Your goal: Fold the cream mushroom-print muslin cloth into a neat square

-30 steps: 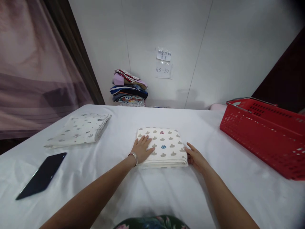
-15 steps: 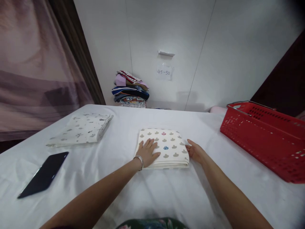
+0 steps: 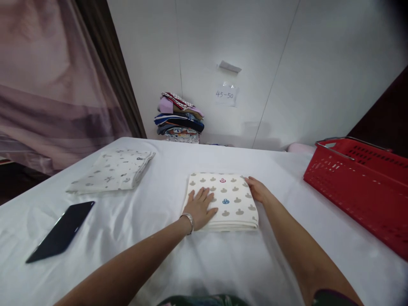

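Note:
A folded cream cloth [image 3: 228, 193] printed with small grey shapes lies in the middle of the white-covered table [image 3: 223, 259]. My left hand [image 3: 200, 207] rests flat on its near left part, fingers spread; a bracelet sits on that wrist. My right hand [image 3: 258, 190] touches the cloth's right edge near the far corner, fingers stretched out along the side.
A second folded patterned cloth [image 3: 113, 171] lies at the left, with a dark phone [image 3: 62, 230] nearer me. A red plastic basket [image 3: 360, 187] stands at the right. A pile of folded clothes [image 3: 180, 118] sits against the white wall under a paper label [image 3: 226, 94].
My right hand has slid along the cloth's right edge from the near corner toward the far corner. My left hand stays flat on the cloth. The view has shifted slightly.

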A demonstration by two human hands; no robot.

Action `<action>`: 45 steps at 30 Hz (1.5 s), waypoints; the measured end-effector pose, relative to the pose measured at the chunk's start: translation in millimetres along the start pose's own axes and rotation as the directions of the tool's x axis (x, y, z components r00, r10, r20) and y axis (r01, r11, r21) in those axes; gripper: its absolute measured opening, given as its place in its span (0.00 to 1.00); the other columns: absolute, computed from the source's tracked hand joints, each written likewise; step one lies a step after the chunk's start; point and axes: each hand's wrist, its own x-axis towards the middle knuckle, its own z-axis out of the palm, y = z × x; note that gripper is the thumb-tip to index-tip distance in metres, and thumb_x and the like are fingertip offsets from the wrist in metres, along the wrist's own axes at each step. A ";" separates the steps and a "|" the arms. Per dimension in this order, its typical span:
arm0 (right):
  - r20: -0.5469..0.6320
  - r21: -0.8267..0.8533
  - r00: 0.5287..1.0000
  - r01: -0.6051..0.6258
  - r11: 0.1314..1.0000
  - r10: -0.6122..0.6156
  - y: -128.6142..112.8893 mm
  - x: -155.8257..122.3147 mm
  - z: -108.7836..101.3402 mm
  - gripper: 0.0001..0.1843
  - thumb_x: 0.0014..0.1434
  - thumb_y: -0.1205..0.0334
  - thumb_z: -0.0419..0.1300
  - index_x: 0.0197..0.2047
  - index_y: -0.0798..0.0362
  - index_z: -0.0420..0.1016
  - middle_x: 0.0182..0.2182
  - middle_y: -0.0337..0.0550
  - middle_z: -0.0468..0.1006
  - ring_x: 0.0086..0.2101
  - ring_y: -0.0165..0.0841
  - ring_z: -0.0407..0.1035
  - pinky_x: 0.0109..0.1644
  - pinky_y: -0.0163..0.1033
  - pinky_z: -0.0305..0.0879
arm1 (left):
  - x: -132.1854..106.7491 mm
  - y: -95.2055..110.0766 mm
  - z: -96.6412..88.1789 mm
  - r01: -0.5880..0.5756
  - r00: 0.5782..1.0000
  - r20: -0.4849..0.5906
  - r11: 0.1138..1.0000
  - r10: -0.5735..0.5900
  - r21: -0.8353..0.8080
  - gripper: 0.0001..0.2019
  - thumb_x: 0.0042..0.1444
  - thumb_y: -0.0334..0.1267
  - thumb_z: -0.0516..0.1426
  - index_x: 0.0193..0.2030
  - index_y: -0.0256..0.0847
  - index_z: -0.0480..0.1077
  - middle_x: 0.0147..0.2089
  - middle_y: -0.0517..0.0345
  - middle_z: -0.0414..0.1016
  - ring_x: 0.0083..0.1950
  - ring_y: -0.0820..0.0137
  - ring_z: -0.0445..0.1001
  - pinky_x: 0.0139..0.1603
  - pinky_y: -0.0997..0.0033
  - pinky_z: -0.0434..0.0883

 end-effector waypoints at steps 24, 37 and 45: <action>0.390 -0.893 0.737 0.449 -0.032 -0.552 3.2 -36.4 42.2 0.31 0.61 0.50 0.44 0.65 0.51 0.47 0.63 0.47 0.48 0.62 0.40 0.38 0.62 0.55 0.36 | -3.1 1.1 6.5 -0.021 0.998 -0.053 1.000 0.021 -0.006 0.31 0.58 0.57 0.39 0.63 0.44 0.52 0.68 0.53 0.45 0.68 0.59 0.39 0.64 0.47 0.36; 0.456 -0.888 0.840 0.408 -0.212 -0.293 -1.5 -74.7 71.5 0.33 0.62 0.43 0.38 0.65 0.52 0.47 0.64 0.46 0.44 0.63 0.38 0.34 0.63 0.53 0.31 | -4.2 4.5 4.6 -0.015 0.999 -0.049 0.998 0.012 -0.058 0.31 0.58 0.57 0.38 0.63 0.43 0.53 0.67 0.52 0.46 0.68 0.59 0.39 0.64 0.46 0.36; 0.448 -0.890 0.875 0.418 -0.182 -0.183 43.8 -85.4 69.6 0.34 0.61 0.41 0.35 0.65 0.50 0.46 0.64 0.43 0.42 0.63 0.38 0.35 0.63 0.53 0.33 | -3.8 3.8 8.6 -0.014 0.998 -0.067 0.998 0.010 -0.056 0.31 0.58 0.56 0.38 0.62 0.43 0.54 0.67 0.52 0.46 0.68 0.60 0.40 0.64 0.46 0.35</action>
